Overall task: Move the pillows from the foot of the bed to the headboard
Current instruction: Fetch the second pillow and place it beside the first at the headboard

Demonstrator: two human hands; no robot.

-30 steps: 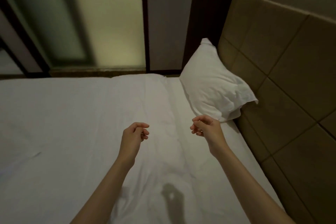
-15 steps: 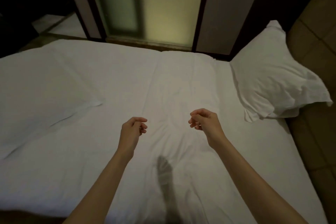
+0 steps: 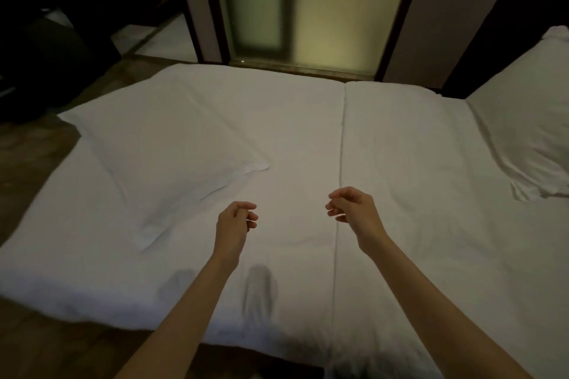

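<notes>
A flat white pillow (image 3: 163, 157) lies at the left end of the white bed (image 3: 400, 163), its near corner just left of my hands. A second white pillow (image 3: 529, 138) rests at the right end, partly cut off by the frame edge. My left hand (image 3: 235, 223) hovers over the sheet near the flat pillow's corner, fingers loosely curled, holding nothing. My right hand (image 3: 354, 209) floats a little to the right, above the seam in the bedding, fingers loosely curled and empty too.
A frosted glass panel (image 3: 323, 6) in a dark frame stands behind the bed. Wooden floor (image 3: 27, 163) shows at the left and along the bed's near edge. A dark shape (image 3: 46, 61) sits on the floor at far left.
The view has swung left: the headboard has left the frame, the right pillow slid to the edge, and the flat left pillow came fully into view. Both hands stay empty, held out front.
</notes>
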